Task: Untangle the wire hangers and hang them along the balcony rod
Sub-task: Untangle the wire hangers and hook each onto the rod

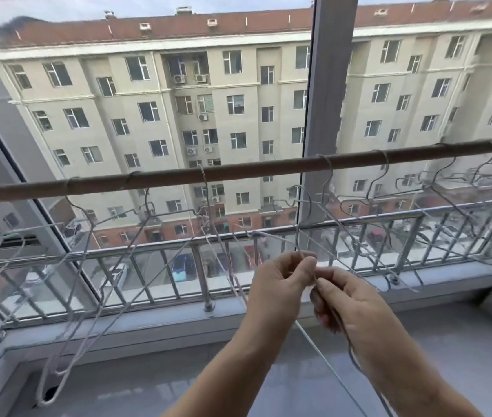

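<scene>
A brown balcony rod runs across the view, rising to the right. Several thin grey wire hangers hook over it, from far left to far right. Some on the left hang low and cross each other. My left hand pinches a wire hanger near its lower corner, below the rod at the centre. My right hand grips a wire strand that runs down past my wrist. Both hands meet, fingertips almost touching.
Behind the rod stand large window panes with a grey upright frame post. A steel railing with bars runs outside along the sill. An apartment block fills the background. A grey ledge lies below my arms.
</scene>
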Action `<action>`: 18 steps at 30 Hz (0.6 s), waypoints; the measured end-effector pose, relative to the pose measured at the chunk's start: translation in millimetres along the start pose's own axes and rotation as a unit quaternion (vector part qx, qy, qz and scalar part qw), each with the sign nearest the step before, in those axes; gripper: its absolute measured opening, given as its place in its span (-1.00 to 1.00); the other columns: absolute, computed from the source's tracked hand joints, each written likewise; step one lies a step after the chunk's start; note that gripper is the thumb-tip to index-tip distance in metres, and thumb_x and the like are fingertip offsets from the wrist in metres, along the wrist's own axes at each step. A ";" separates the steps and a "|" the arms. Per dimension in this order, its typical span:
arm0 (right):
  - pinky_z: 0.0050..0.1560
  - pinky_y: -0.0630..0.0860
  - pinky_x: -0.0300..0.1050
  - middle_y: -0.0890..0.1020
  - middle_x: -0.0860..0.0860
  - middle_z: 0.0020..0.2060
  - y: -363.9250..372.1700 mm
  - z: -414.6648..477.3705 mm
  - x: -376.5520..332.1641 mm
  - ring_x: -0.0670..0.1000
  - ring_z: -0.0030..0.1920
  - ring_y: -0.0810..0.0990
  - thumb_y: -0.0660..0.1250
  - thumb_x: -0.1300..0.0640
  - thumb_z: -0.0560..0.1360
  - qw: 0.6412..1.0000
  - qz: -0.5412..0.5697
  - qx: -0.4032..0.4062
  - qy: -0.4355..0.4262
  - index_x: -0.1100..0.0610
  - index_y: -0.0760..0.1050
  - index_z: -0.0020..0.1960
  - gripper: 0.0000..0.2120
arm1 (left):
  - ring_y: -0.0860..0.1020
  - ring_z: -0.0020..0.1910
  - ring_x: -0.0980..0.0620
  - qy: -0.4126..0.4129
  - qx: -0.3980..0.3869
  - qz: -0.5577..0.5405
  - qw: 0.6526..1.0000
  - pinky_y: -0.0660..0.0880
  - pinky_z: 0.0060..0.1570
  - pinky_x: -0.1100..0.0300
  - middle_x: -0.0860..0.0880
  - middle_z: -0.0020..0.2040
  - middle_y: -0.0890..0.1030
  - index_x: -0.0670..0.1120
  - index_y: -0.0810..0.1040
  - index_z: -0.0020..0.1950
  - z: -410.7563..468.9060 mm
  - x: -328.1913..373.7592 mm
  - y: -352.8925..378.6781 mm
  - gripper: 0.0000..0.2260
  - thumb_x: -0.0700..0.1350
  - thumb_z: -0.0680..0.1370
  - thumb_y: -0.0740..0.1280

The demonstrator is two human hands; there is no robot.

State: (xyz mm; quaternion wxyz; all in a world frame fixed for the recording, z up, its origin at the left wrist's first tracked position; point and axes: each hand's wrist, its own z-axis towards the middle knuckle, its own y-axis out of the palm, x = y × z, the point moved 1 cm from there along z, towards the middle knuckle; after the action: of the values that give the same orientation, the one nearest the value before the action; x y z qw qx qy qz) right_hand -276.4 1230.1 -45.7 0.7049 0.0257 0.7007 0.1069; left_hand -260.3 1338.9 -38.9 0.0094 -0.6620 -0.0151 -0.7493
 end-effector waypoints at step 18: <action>-0.60 0.17 -0.33 0.40 0.05 -0.52 31.5 46.6 -5.1 -0.12 -0.58 0.28 0.15 0.29 0.56 0.999 0.006 -0.031 0.001 0.22 0.53 -0.07 -0.82 | 0.44 -0.55 -0.01 -0.057 0.037 -0.015 0.998 0.49 -0.32 0.09 -0.24 -0.33 0.51 -0.34 0.56 -0.12 38.0 14.7 -19.7 -0.76 -0.19 0.58 0.23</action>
State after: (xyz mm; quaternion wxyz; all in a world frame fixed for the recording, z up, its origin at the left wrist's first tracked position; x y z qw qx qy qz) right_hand -233.7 1265.2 -34.1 0.7038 0.0081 0.6978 0.1330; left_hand -225.1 1360.0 -19.9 0.0219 -0.7026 -0.0530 -0.7093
